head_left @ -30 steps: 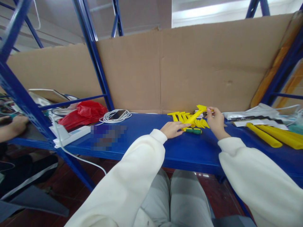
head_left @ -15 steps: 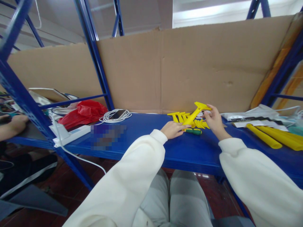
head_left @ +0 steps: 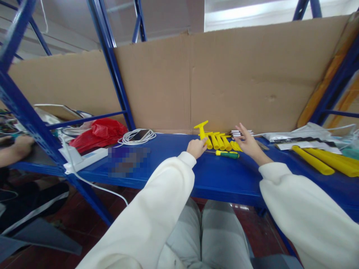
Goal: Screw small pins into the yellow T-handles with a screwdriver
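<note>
My left hand [head_left: 196, 148] is closed around the lower end of a yellow T-shaped plastic handle [head_left: 201, 129], whose crossbar points up and away. Right beside it, several like yellow handles [head_left: 220, 142] lie in a row on the blue shelf. A screwdriver [head_left: 227, 154] with a green and yellow grip rests in front of that row. With fingers spread, my right hand [head_left: 249, 145] hovers near a group of small yellow pieces [head_left: 235, 145] and holds nothing. Behind it sit small white pieces [head_left: 238, 133], partly hidden by the fingers.
Yellow tubes [head_left: 314, 160] and plastic-wrapped packs [head_left: 297, 134] lie at the right. To the left are a coiled white cable [head_left: 137, 137] around a phone, a white power strip [head_left: 89, 158] and a red bag [head_left: 97, 135]. Another person's hand [head_left: 24, 147] shows far left. Cardboard [head_left: 230, 78] stands behind.
My left hand has carried the yellow handle leftward to the row's left end. My right hand has let go of its crossbar, and its fingers have spread.
</note>
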The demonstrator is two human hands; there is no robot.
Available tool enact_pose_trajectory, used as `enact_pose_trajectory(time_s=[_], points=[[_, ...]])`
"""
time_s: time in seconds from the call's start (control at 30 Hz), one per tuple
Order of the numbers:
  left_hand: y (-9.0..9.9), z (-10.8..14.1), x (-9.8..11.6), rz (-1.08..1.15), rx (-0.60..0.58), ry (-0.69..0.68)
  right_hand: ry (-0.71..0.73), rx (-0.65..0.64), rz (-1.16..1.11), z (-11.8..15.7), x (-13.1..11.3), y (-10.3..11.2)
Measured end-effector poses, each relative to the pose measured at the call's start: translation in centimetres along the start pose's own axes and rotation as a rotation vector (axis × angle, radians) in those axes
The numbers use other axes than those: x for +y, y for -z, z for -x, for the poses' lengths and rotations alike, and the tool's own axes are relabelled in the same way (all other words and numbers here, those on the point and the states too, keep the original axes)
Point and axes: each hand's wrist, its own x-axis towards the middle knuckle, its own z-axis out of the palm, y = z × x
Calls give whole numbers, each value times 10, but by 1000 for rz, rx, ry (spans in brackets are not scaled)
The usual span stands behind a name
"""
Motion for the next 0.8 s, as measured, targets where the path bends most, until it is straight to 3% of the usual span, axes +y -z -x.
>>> enact_pose_trajectory(time_s=[0.17, 0.43, 0.8], points=[[-10, -7, -7, -5, -84, -26, -44, -12, 46, 0, 2, -1], [-19, -11, -12, 99, -122, 5, -68, -32, 83, 2, -3, -2], [-19, -13, -15, 87, -66, 95, -102, -46, 182, 1, -4, -3]])
